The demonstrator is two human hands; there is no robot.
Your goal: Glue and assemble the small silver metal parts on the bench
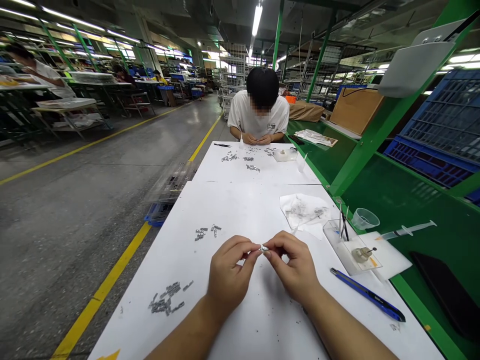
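Observation:
A small silvery metal part (264, 248) is pinched between my two hands above the white tabletop (240, 210). My left hand (232, 267) grips its left end between thumb and fingertips. On its right end, my right hand (294, 262) closes in the same kind of pinch. Fingertips cover most of the part, so its exact shape cannot be made out. Similar small metal parts lie in a larger pile (165, 300) to the left of my left forearm. A smaller group of parts (205, 232) rests farther up on the left.
On the right lie a blue utility knife (367, 294), a clear tray (335, 235) with tweezers, a plastic cup (365, 218), a syringe (407, 230) and a black phone-like slab (446, 292). A stained white cloth (305, 210) lies ahead. Across the table sits a co-worker (258, 107) near more parts.

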